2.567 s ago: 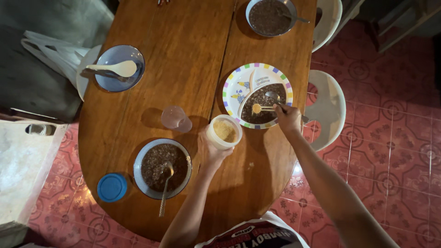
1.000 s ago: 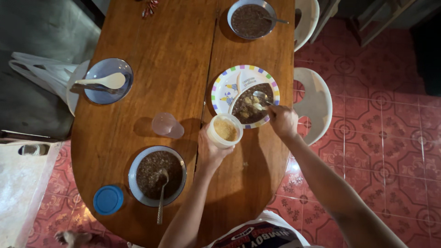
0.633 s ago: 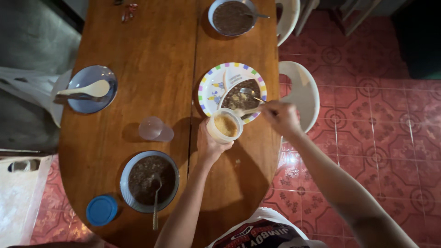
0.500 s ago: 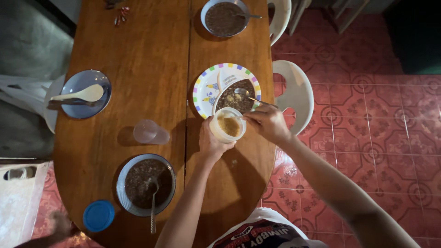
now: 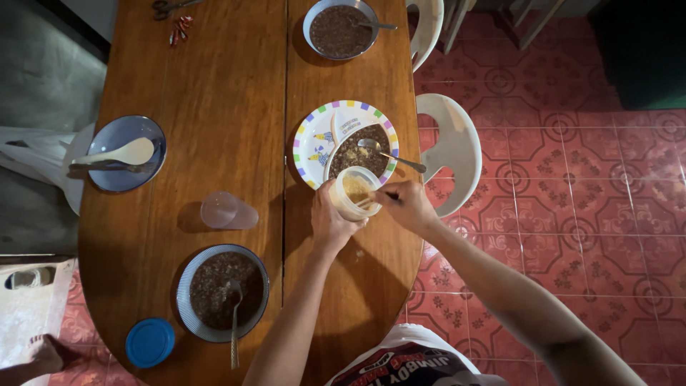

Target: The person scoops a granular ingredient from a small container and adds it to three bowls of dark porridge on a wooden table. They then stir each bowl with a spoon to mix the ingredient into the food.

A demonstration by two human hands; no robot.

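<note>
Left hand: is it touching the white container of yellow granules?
Touching. The head view shows the left hand wrapped around the side of the white container.

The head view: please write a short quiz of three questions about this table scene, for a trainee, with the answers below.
1. True or false: the left hand holds the white container of yellow-brown granules.
2. Where does the right hand put its small spoon? A) in the white container B) in the striped bowl C) in the clear cup
3. What lies in the divided plate beside the dark food?

Key
1. True.
2. A.
3. A metal spoon, its handle over the rim toward the white chair.
</note>
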